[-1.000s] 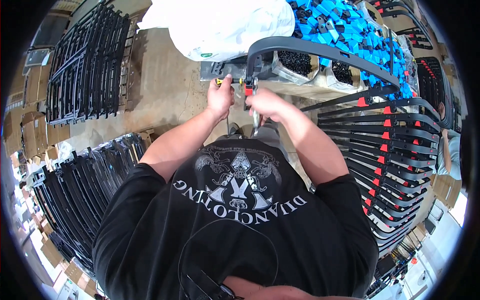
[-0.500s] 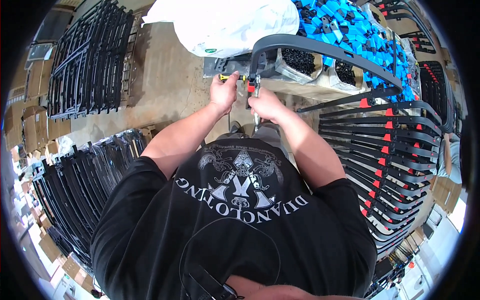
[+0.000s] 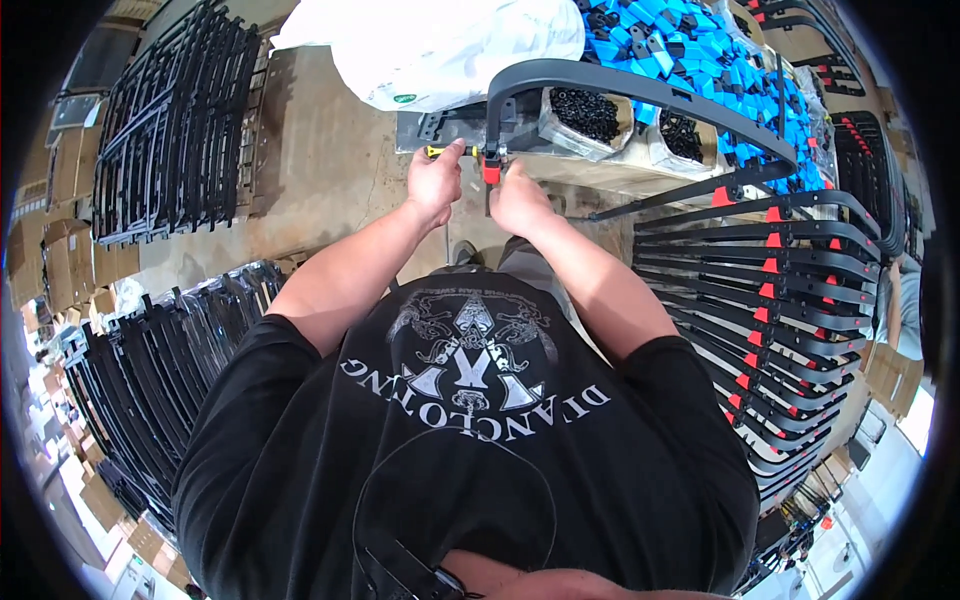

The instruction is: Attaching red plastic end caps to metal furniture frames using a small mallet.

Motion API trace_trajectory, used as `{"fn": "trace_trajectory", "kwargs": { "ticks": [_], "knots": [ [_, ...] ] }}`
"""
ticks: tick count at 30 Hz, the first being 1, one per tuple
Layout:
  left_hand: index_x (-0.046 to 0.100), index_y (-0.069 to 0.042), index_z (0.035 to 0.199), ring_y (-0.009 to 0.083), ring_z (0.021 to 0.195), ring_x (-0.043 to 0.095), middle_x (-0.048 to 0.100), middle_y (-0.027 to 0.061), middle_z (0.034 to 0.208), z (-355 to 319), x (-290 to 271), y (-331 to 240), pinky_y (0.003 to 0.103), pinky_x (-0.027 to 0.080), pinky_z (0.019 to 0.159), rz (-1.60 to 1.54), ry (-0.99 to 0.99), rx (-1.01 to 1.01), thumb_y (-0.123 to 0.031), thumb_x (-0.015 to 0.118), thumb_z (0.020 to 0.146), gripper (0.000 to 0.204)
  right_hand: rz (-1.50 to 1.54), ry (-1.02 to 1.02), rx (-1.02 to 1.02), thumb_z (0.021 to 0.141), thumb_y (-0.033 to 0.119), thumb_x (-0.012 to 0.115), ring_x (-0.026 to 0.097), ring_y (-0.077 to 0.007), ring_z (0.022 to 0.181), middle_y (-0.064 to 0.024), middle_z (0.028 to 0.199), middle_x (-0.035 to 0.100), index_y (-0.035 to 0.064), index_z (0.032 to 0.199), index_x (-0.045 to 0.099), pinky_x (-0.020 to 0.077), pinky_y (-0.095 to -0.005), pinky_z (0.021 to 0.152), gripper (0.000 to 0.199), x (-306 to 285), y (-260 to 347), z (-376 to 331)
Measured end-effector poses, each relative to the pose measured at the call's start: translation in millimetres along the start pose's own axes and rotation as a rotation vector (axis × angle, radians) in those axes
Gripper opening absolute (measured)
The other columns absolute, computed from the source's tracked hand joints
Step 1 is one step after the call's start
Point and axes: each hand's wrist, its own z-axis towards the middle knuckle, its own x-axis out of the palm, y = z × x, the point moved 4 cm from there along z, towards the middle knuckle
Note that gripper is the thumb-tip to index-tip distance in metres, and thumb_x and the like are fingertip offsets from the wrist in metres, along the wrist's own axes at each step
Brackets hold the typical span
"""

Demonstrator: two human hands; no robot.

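My left hand (image 3: pixel 433 188) is closed around the handle of a yellow-and-black screwdriver (image 3: pixel 436 151), which points right toward a black bent frame bar (image 3: pixel 640 88). A red piece (image 3: pixel 491 173) sits on that bar's near end, between my two hands. Just right of it my right hand (image 3: pixel 521 203) is closed, with the silver tip of a metal tool (image 3: pixel 503 149) beside it; the tool's kind is hidden by the fingers. The bar arches from there over to the right, its far leg (image 3: pixel 665 203) reaching back.
Blue and black plastic parts (image 3: pixel 660 45) heap up at the upper right, by boxes of small black parts (image 3: pixel 588 115). A white bag (image 3: pixel 440 50) bulges ahead. Stacked black frames (image 3: pixel 180 120) stand left, and a row of red-fitted bars (image 3: pixel 790 300) stands at right.
Both hands and the bar have shifted slightly left in the view. The silver tool, earlier showing lengthwise below my right hand, is now mostly hidden by it.
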Motion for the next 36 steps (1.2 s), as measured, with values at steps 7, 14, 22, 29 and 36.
{"fn": "trace_trajectory", "kwargs": {
  "ticks": [7, 14, 22, 29, 36],
  "knots": [
    [0.05, -0.007, 0.101, 0.0092, 0.049, 0.043, 0.052, 0.0006, 0.071, -3.9, 0.2, -1.0, 0.028, 0.035, 0.04, -0.015, -0.004, 0.042, -0.026, 0.075, 0.091, 0.033, 0.499, 0.053, -0.243, 0.084, 0.025, 0.07, 0.064, -0.0429, 0.111, -0.028, 0.117, 0.065, -0.0091, 0.129, 0.044, 0.0501, -0.0463, 0.096, 0.062, 42.3, -34.0, -23.6],
    [0.061, 0.001, 0.11, 0.0247, 0.08, 0.068, 0.071, 0.0133, 0.091, -20.1, -23.1, 54.6, 0.036, 0.054, 0.077, 0.701, -0.14, 0.183, -0.023, 0.077, 0.082, 0.04, 0.273, 0.003, -0.089, 0.085, 0.028, 0.068, 0.061, -0.0457, 0.117, -0.0386, 0.124, 0.059, -0.0186, 0.129, 0.039, 0.0484, -0.0457, 0.101, 0.07, 42.9, -26.5, -10.8],
    [0.065, -0.004, 0.087, 0.0244, 0.077, 0.07, 0.071, 0.0135, 0.081, 25.9, -20.0, 64.4, 0.037, 0.054, 0.074, 0.813, -0.176, 0.38, -0.028, 0.072, 0.083, 0.026, 0.389, 0.121, 0.02, 0.08, 0.035, 0.071, 0.061, -0.046, 0.119, -0.0402, 0.122, 0.059, -0.0237, 0.132, 0.035, 0.05, -0.0427, 0.1, 0.086, 31.7, -7.7, -27.3],
    [0.066, -0.004, 0.082, 0.0201, 0.068, 0.065, 0.07, 0.0102, 0.076, 28.4, -22.2, 62.9, 0.034, 0.051, 0.068, 0.801, 0.003, 0.408, -0.024, 0.072, 0.086, 0.021, 0.758, 0.107, 0.063, 0.09, 0.007, 0.06, 0.061, -0.0172, 0.061, -0.0086, 0.077, 0.059, 0.0004, 0.104, 0.052, 0.0515, -0.0344, 0.05, 0.018, 32.3, -15.2, -23.8],
    [0.064, -0.01, 0.082, 0.0063, 0.062, 0.046, 0.057, -0.0056, 0.071, 2.0, -2.5, 14.2, 0.024, 0.037, 0.058, 0.141, 0.178, 0.148, -0.022, 0.081, 0.085, 0.021, 1.193, -0.223, 0.11, 0.09, 0.0, 0.055, 0.06, -0.0169, 0.063, -0.005, 0.079, 0.057, 0.0037, 0.101, 0.055, 0.0515, -0.0324, 0.054, 0.011, 25.1, -88.3, -28.1]
  ]
}}
